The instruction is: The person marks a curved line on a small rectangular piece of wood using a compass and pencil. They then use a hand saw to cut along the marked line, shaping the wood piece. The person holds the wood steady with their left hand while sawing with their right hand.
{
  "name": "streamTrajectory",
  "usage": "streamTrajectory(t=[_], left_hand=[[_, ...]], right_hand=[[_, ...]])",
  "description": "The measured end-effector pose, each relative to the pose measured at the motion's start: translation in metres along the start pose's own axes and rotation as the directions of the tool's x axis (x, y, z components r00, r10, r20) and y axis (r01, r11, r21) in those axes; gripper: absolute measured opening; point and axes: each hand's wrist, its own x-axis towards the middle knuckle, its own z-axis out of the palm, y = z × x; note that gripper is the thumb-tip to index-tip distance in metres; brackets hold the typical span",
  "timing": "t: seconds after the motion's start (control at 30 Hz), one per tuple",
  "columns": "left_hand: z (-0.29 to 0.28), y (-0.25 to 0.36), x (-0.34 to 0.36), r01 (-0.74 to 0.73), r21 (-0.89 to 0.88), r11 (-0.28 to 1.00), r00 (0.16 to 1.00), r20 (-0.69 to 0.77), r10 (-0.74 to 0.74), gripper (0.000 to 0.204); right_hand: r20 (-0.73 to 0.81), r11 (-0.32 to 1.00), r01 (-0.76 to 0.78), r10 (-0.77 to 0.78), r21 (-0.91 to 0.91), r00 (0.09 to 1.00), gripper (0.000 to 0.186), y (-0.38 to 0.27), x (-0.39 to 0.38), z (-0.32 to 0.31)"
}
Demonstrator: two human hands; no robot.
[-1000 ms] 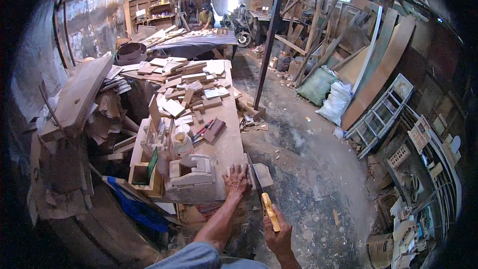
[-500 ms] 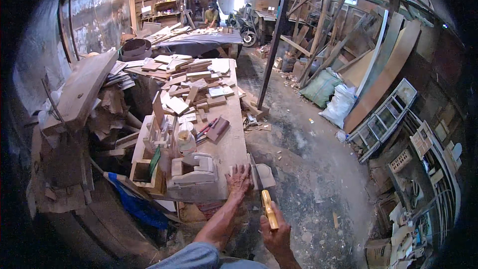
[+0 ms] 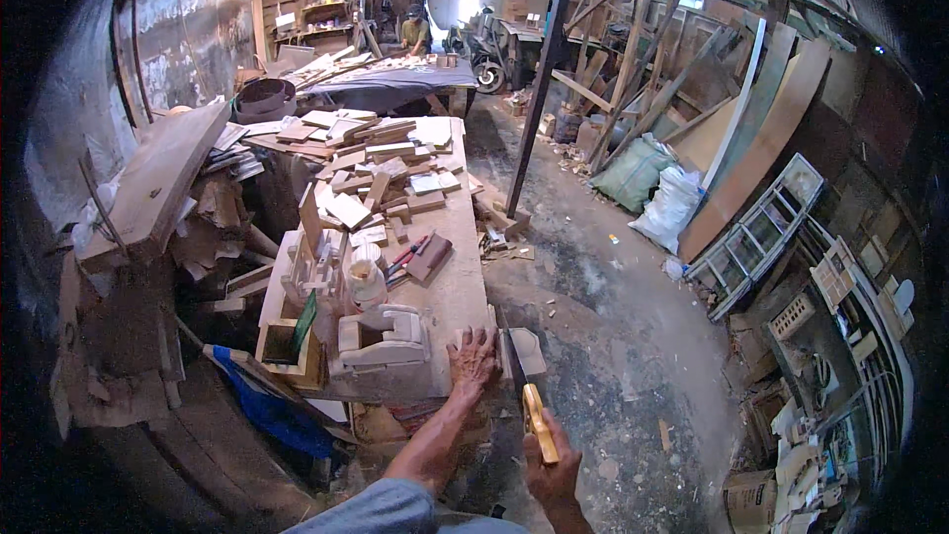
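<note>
My right hand [image 3: 552, 470] is closed around the yellow handle of a handsaw [image 3: 539, 420]. The dark saw blade points away from me, along the right edge of the workbench [image 3: 460, 287], against a small light wooden piece [image 3: 529, 351] with a rounded end that juts past the edge. Flat beside the blade lies my left hand [image 3: 474, 358], its fingers spread and pressing down at the bench edge. Left of it stands a curved wooden assembly [image 3: 386, 336]. Whether the teeth are inside the wood is too small to tell.
A jar [image 3: 366, 282], pens and a brown block [image 3: 429, 258] sit farther up the bench, before a heap of wood offcuts [image 3: 381, 168]. A dark post [image 3: 539, 89] rises right of the bench. Sacks [image 3: 672, 203] and a ladder-like frame [image 3: 756, 237] line the right. Another person [image 3: 415, 32] is far back.
The saw and my right hand have shifted slightly toward me and to the right. My left hand stays in the same spot on the bench.
</note>
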Motion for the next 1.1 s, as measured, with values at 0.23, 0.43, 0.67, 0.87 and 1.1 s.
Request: streamTrajectory(t=[0.23, 0.43, 0.67, 0.87, 1.1], left_hand=[[-0.005, -0.001, 0.004, 0.023, -0.004, 1.0, 1.0, 0.019, -0.023, 0.05], [-0.025, 0.009, 0.004, 0.029, -0.003, 1.0, 0.997, 0.066, -0.028, 0.05], [-0.016, 0.009, 0.006, 0.069, -0.016, 0.998, 0.996, 0.055, -0.068, 0.05], [-0.023, 0.008, 0.007, 0.095, 0.026, 0.995, 0.995, 0.035, -0.096, 0.051], [-0.036, 0.016, 0.01, 0.092, -0.026, 0.995, 0.996, -0.01, -0.092, 0.041]], right_hand=[[0.003, 0.999, -0.008, 0.008, -0.034, 1.0, 0.05, 0.022, 0.006, 0.018], [-0.019, 0.999, -0.053, 0.053, 0.0, 0.998, 0.048, 0.03, -0.007, 0.013], [-0.026, 1.0, 0.015, -0.015, -0.027, 1.0, 0.044, 0.042, 0.009, 0.029], [-0.02, 0.991, 0.07, -0.073, -0.112, 0.997, 0.04, 0.044, -0.039, 0.004], [0.036, 0.994, -0.008, 0.012, -0.107, 0.999, 0.047, 0.044, -0.115, -0.044]])
